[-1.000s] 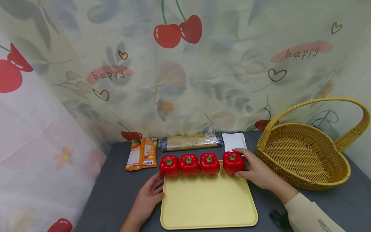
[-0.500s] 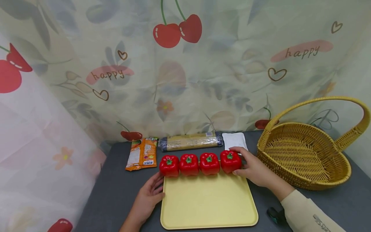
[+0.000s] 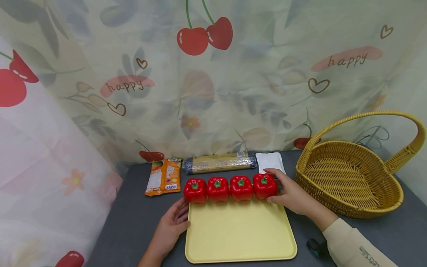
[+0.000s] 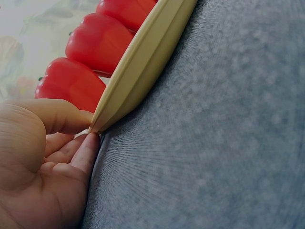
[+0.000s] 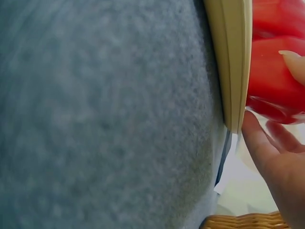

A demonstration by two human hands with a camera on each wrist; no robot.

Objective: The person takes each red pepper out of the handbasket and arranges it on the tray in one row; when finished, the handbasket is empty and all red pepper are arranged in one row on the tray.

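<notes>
A pale yellow tray (image 3: 240, 233) lies on the dark table, with several red bell peppers in a row along its far edge. My right hand (image 3: 291, 193) holds the rightmost bell pepper (image 3: 265, 186), thumb in front and fingers round its far right side. That pepper stands right beside its neighbour (image 3: 241, 188). At the tray's left side, my left hand (image 3: 171, 226) pinches the rim between thumb and fingers, as the left wrist view shows at the tray edge (image 4: 143, 62). The leftmost pepper (image 3: 195, 191) stands just beyond the left fingertips.
A wicker basket (image 3: 350, 211) with a tall handle stands at the right. Behind the peppers lie an orange snack packet (image 3: 171, 176), a long plastic-wrapped package (image 3: 218, 164) and a white square packet (image 3: 270, 162). A black object (image 3: 315, 247) lies near the right sleeve.
My right hand has moved slightly left with the rightmost bell pepper, closing the gap to the one beside it. My left hand stays at the tray's edge.
</notes>
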